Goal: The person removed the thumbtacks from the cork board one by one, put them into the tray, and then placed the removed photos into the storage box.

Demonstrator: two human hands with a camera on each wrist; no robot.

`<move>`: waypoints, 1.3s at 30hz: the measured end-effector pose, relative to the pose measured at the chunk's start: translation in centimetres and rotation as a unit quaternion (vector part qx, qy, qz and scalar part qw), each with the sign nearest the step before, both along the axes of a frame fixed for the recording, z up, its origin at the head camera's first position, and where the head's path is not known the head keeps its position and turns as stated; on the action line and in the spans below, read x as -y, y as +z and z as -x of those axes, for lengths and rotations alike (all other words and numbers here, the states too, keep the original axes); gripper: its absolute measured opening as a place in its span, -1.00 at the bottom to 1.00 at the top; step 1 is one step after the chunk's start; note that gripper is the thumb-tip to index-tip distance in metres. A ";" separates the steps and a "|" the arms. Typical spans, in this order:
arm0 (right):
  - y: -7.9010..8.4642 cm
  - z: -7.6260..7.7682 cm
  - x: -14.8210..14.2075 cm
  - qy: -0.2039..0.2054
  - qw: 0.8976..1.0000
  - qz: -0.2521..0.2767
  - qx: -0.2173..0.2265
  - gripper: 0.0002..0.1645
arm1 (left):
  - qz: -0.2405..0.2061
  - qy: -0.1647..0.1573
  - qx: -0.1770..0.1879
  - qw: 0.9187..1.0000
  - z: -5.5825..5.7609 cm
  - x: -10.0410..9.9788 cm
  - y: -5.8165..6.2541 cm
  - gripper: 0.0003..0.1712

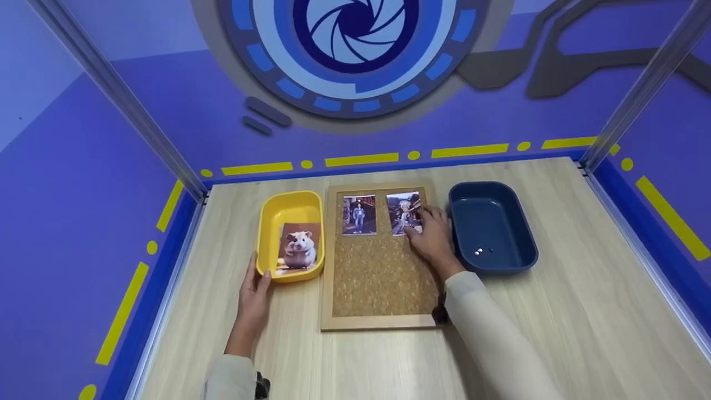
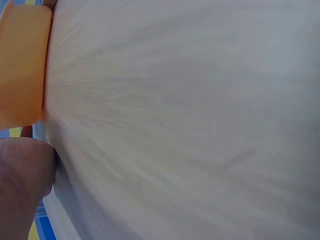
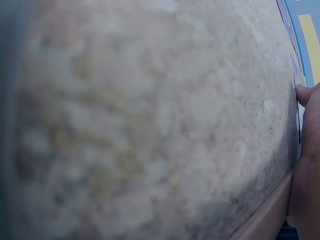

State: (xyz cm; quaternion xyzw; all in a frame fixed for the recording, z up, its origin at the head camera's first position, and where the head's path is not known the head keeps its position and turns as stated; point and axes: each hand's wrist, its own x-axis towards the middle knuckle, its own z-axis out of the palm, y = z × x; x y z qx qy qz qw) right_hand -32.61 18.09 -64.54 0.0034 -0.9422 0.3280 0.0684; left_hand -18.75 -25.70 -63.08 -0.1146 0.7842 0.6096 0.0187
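Note:
My left hand (image 1: 254,297) rests at the near left corner of a yellow tray (image 1: 291,198), its thumb at the front wall and fingers along the left side. Inside that tray lies a photo of a hamster (image 1: 300,250). Over the upper right of a wood-framed cork board (image 1: 383,278), my right hand (image 1: 436,236) touches a photo of a figure in pale clothing (image 1: 404,214) with spread thumb and fingers, covering part of its right edge. In the right wrist view, the thumb (image 3: 306,95) reaches the photo. Left of it on the board is a photo of a standing person (image 1: 359,215).
A dark blue tray (image 1: 494,222) stands just right of the board, with a few small shiny pieces (image 1: 479,251) in it. The pale wood table (image 1: 389,361) ends at a blue patterned back wall (image 1: 355,139), with side walls left and right.

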 end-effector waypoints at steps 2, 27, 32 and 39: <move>-0.1 0.0 0.0 -0.004 1.000 -0.010 -0.002 -0.16 | 0.001 -0.002 0.001 1.000 0.0 0.0 -0.1 -0.22; 1.1 0.7 0.1 0.015 0.995 -0.035 0.090 0.09 | -0.010 0.008 -0.002 1.000 0.0 0.1 -0.2 -0.23; 1.6 0.8 0.5 0.001 0.993 -0.004 0.116 0.23 | -0.035 0.016 0.006 0.999 0.2 0.5 -0.3 -0.25; 3.0 0.0 1.2 -0.009 0.992 -0.037 0.124 0.03 | -0.053 0.023 0.021 0.998 -0.1 0.5 0.2 -0.27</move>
